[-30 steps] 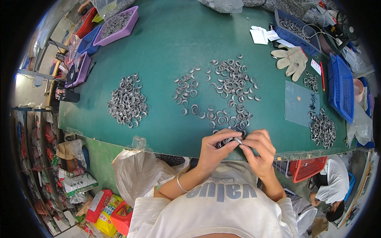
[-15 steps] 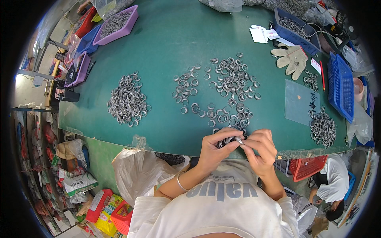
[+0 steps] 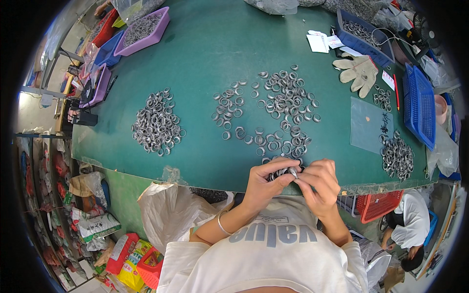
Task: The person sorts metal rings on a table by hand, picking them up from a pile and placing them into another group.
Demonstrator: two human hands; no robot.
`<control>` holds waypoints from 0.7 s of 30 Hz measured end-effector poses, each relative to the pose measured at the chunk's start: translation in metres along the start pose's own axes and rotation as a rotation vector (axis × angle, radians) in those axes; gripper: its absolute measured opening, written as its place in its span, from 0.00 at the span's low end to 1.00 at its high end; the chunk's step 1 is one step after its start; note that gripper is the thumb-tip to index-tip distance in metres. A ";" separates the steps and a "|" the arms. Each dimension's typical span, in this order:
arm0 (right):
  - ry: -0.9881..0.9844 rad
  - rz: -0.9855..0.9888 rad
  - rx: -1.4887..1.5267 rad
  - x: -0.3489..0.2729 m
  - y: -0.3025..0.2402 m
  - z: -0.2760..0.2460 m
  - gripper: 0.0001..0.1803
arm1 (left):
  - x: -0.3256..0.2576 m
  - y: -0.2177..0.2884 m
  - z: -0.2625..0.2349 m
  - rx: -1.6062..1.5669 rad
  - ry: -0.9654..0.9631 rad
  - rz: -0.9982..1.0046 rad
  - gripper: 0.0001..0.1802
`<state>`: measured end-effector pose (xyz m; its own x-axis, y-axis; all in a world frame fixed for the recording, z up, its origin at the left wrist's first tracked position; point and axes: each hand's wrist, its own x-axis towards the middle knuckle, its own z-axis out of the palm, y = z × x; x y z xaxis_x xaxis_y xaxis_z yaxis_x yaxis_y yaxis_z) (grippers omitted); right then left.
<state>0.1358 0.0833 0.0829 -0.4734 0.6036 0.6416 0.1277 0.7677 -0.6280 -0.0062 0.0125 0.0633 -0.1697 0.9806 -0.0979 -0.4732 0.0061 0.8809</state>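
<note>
Near the front edge of the green table, my left hand (image 3: 263, 184) is closed around several grey metal rings (image 3: 277, 175) lined up in a row. One shiny ring (image 3: 293, 172) stands at the end of that row, between the tips of both hands. My right hand (image 3: 320, 184) is closed too, thumb and fingers pinching at that ring; its fingers partly cover it. Just beyond my hands lies a loose spread of rings (image 3: 288, 100), with a smaller cluster (image 3: 227, 110) to its left. A denser pile of rings (image 3: 157, 122) sits farther left.
On the right are another ring pile (image 3: 398, 158), a clear plastic sheet (image 3: 364, 127), a work glove (image 3: 359, 73), a red pencil (image 3: 396, 93) and blue baskets (image 3: 419, 105). A pink tray (image 3: 166, 24) of rings stands far left. Another person (image 3: 410, 219) bends down at lower right.
My right fingertips have shifted very slightly left along with the ring at the end of the row. The piles on the table stay as they were.
</note>
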 end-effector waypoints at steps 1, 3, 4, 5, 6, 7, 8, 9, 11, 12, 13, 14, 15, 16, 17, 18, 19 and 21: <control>-0.001 -0.003 -0.003 0.000 0.000 0.000 0.12 | 0.000 0.000 0.000 -0.012 -0.002 -0.018 0.15; 0.001 -0.001 -0.005 -0.001 -0.001 0.001 0.12 | 0.000 0.001 0.000 -0.065 -0.006 -0.054 0.15; 0.002 0.000 -0.005 -0.001 -0.001 0.001 0.12 | 0.000 0.001 0.000 -0.092 -0.007 -0.072 0.15; 0.002 0.000 -0.004 0.000 -0.001 0.001 0.12 | 0.000 0.002 0.000 -0.114 -0.012 -0.079 0.14; 0.002 0.000 -0.003 0.000 -0.001 0.001 0.12 | 0.000 0.002 0.000 -0.136 -0.016 -0.086 0.14; 0.002 0.001 -0.002 0.000 -0.001 0.001 0.13 | 0.000 0.002 0.000 -0.159 -0.020 -0.094 0.14; 0.000 0.000 -0.001 0.000 -0.001 0.001 0.13 | 0.000 0.003 0.000 -0.166 -0.017 -0.110 0.13; -0.003 -0.001 0.001 0.000 -0.001 0.001 0.13 | 0.000 0.004 0.000 -0.173 -0.013 -0.127 0.13; -0.006 0.000 0.001 0.000 -0.001 0.001 0.12 | 0.000 0.005 0.000 -0.195 -0.006 -0.161 0.13; -0.006 0.001 -0.001 -0.001 -0.001 0.002 0.12 | 0.000 0.005 -0.001 -0.211 -0.003 -0.179 0.13; -0.006 0.002 -0.003 -0.001 -0.001 0.002 0.12 | -0.001 0.004 -0.001 -0.226 0.000 -0.196 0.13; -0.007 0.003 -0.006 -0.001 -0.001 0.002 0.12 | -0.001 0.005 -0.002 -0.227 0.000 -0.206 0.13; -0.007 0.004 -0.008 -0.001 -0.001 0.003 0.12 | -0.001 0.005 -0.002 -0.227 0.001 -0.215 0.12; -0.008 0.005 -0.011 -0.001 -0.002 0.003 0.12 | -0.001 0.005 -0.002 -0.228 0.001 -0.224 0.12; -0.007 0.011 -0.007 -0.002 -0.001 0.003 0.12 | -0.001 0.005 -0.002 -0.231 0.002 -0.225 0.12; -0.007 0.016 -0.003 -0.002 -0.001 0.004 0.12 | 0.000 0.005 -0.002 -0.234 0.004 -0.225 0.12; -0.007 0.022 0.001 -0.003 -0.001 0.004 0.12 | 0.000 0.005 -0.002 -0.238 0.006 -0.226 0.12; -0.013 0.044 0.010 -0.003 -0.001 0.005 0.11 | 0.000 0.005 -0.002 -0.255 0.026 -0.251 0.11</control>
<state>0.1328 0.0794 0.0798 -0.4792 0.6334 0.6076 0.1397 0.7385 -0.6597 -0.0104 0.0120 0.0665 -0.0412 0.9495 -0.3111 -0.7028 0.1938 0.6845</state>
